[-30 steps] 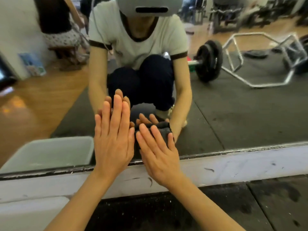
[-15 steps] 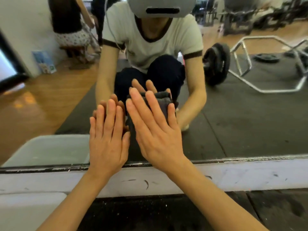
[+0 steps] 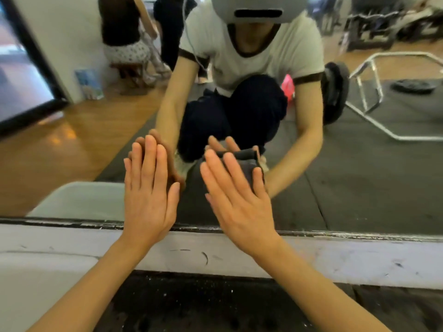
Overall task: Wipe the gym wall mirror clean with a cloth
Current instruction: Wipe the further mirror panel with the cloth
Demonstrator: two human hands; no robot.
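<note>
Mirror point(image 3: 359, 176) glass is rigid, slick, breakable, so pressure stays moderate. Dark folded cloth point(image 3: 247, 164), soft and light, sits at twelve o'clock from the right hand point(image 3: 236, 204), pinned under straight fingers. Left hand point(image 3: 148, 195) presses flat, empty, at nine o'clock.

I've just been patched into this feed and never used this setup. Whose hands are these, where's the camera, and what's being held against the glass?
There is no machine: a person crouches at a gym wall mirror, and the one camera sits on their head, looking forward and down. The two arms reaching in from below are theirs; the figure facing you is only their reflection. The left hand lies flat and bare on the glass. The right hand presses a dark folded cloth against the mirror with straight fingers. Below the glass runs a scuffed white ledge, then dark floor.
</note>
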